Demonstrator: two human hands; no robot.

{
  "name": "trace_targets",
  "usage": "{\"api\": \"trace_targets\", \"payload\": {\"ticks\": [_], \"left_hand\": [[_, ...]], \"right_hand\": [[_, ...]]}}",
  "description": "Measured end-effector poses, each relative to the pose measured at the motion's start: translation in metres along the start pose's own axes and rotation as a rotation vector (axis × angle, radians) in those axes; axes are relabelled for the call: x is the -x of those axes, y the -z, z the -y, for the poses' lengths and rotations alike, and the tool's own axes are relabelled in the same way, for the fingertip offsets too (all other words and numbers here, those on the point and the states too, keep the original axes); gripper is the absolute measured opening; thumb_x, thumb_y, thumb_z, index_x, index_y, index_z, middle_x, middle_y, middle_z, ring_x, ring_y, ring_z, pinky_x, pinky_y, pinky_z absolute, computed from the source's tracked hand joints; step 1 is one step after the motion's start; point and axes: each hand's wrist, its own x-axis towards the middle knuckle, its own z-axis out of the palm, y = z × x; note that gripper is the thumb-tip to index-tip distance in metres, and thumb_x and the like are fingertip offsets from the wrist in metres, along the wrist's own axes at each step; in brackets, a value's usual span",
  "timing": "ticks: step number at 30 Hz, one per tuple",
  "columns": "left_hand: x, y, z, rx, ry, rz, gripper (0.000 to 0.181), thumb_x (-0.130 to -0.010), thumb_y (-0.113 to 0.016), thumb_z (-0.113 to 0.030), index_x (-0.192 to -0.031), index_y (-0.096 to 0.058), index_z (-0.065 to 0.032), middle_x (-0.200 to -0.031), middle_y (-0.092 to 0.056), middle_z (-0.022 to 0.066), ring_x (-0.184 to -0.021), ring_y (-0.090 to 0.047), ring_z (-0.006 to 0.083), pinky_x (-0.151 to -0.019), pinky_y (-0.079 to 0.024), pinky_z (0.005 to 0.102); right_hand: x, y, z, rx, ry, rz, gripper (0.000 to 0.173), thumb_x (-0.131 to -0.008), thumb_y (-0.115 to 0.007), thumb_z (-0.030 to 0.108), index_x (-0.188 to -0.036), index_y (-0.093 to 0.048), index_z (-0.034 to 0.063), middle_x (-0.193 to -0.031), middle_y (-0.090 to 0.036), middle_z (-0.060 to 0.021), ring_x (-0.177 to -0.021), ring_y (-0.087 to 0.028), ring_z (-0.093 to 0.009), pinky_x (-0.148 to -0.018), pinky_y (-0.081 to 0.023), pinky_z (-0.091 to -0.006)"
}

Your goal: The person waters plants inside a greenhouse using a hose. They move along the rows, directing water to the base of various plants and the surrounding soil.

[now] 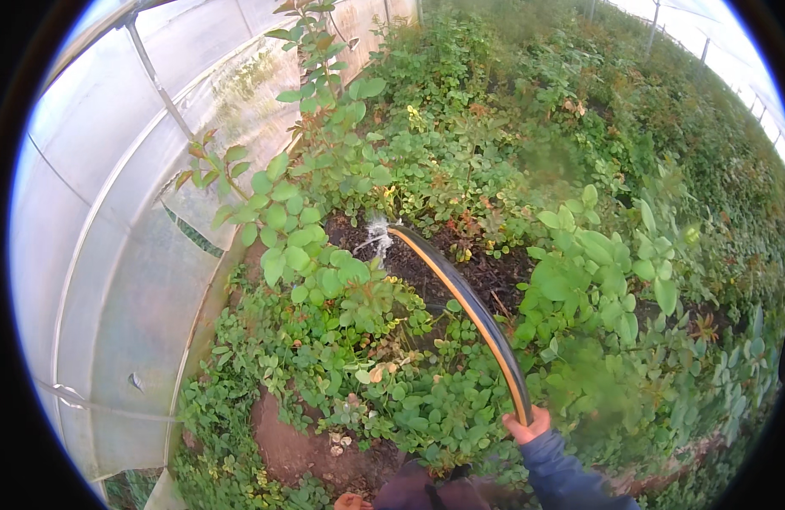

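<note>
My right hand (528, 426) is closed around a black garden hose (470, 298) with an orange stripe. From my fist the hose arches forward and left over the leaves. Water (379, 237) splashes from its far end onto dark, wet soil (424, 280) between the plants. My left hand (353, 502) shows only in part at the bottom edge; whether it holds anything is cut off from view. Rose-like leafy bushes (290, 210) stand around the wet patch, and one leafy stem rises close to the hose end on its left.
On the left runs a translucent plastic greenhouse wall (156, 331), torn in places, with a metal post (156, 80). Dense bushes (622, 115) fill the right and back. Tall leafy shoots (596, 255) stand right of the hose. Bare brown soil (290, 427) lies near my feet.
</note>
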Motion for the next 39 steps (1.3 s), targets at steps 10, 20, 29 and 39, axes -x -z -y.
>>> {"api": "trace_targets", "payload": {"ticks": [10,20,29,39], "left_hand": [[-0.011,-0.008,-0.044,0.149,0.219,0.076,0.03,-0.08,-0.052,-0.036,-0.085,-0.061,-0.0071,-0.075,-0.06,0.0158,-0.062,-0.054,0.0322,-0.052,-0.044,0.043],[-0.013,-0.028,-0.058,-0.191,0.15,-0.097,0.046,-0.083,-0.048,-0.041,-0.106,-0.057,-0.0023,-0.096,-0.062,0.0246,-0.083,-0.059,0.0439,-0.073,-0.049,0.0567],[-0.024,-0.018,-0.047,-0.146,0.217,-0.072,0.048,-0.082,-0.048,-0.04,-0.106,-0.057,-0.0003,-0.097,-0.062,0.0235,-0.083,-0.059,0.0414,-0.073,-0.049,0.0534],[-0.035,-0.01,-0.043,-0.079,0.205,-0.057,0.042,-0.08,-0.053,-0.041,-0.102,-0.06,-0.0051,-0.102,-0.06,0.0229,-0.086,-0.058,0.0401,-0.072,-0.049,0.0523]], "right_hand": [[-0.041,-0.021,0.004,0.024,0.069,-0.005,0.014,-0.07,-0.07,0.012,-0.071,-0.061,0.0016,-0.054,-0.055,-0.002,-0.049,-0.052,-0.007,-0.047,-0.042,-0.0254],[-0.038,-0.019,0.021,0.049,0.001,0.011,0.013,-0.071,-0.068,0.011,-0.072,-0.06,0.0006,-0.054,-0.056,-0.0019,-0.049,-0.052,-0.008,-0.047,-0.042,-0.0255],[-0.038,-0.018,0.022,0.067,-0.048,0.04,0.014,-0.069,-0.067,0.011,-0.066,-0.056,0.0022,-0.058,-0.054,-0.0021,-0.053,-0.05,-0.01,-0.051,-0.041,-0.0266],[-0.044,-0.018,-0.003,0.062,0.051,-0.064,0.014,-0.069,-0.067,0.011,-0.066,-0.058,0.001,-0.051,-0.052,-0.0008,-0.047,-0.047,-0.007,-0.045,-0.039,-0.0266]]}}
